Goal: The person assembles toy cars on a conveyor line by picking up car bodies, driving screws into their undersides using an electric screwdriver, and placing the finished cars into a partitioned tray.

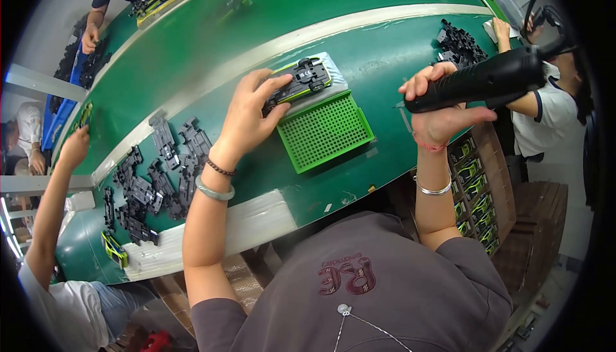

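My left hand (251,113) is closed on a toy car (300,77), its fingers along the car's left end. The car lies upside down with its black underside and wheels up, and a yellow-green edge shows below. Under it is a pale pad (334,70) at the far edge of a green perforated basket (367,127). To the right, my right hand (435,111) grips a black electric screwdriver (478,81), fingers over its front end and thumb stretched along beneath. The tool is held roughly level, apart from the car, its tip pointing left.
Black plastic chassis parts (144,188) lie heaped on the left, beside another toy car (115,249). More black parts (461,44) are piled at the back right. A box of toy cars (478,192) stands below the table's right edge. Co-workers' hands (74,147) are around the green table (391,38).
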`<control>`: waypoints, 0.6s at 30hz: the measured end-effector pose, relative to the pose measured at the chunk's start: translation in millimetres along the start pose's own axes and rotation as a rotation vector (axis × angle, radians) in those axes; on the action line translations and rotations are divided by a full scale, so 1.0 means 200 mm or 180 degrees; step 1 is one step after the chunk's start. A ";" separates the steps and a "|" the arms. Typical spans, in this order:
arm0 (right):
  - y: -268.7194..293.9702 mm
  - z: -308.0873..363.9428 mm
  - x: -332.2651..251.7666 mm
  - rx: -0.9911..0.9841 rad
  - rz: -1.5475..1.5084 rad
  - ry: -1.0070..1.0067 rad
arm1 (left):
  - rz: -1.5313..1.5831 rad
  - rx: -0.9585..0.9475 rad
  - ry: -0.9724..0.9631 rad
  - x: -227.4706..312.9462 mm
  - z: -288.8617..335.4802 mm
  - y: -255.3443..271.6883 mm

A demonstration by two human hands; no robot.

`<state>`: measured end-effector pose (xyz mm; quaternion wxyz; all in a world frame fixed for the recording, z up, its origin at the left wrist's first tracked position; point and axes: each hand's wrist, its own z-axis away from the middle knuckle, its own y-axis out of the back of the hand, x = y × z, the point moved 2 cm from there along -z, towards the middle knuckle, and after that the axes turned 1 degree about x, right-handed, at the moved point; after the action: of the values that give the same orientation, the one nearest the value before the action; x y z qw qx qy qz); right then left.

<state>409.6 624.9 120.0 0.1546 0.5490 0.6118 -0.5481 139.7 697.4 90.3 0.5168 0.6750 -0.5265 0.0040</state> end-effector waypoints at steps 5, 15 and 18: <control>-0.28 0.09 0.10 -0.0751 -0.0487 -0.0254 | -0.0057 -0.0038 0.0011 -0.02 0.00 0.00; -0.35 0.20 0.27 -0.0992 0.0097 -0.0581 | -0.0044 0.0008 -0.0065 -0.01 0.00 -0.01; -0.34 0.21 0.29 -0.1010 0.0108 -0.0589 | -0.0028 0.0058 -0.0138 -0.01 0.00 -0.01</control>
<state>314.7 631.9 94.1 0.3041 0.4752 0.6643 -0.4902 139.7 698.8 87.9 0.4991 0.6820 -0.5345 -0.0081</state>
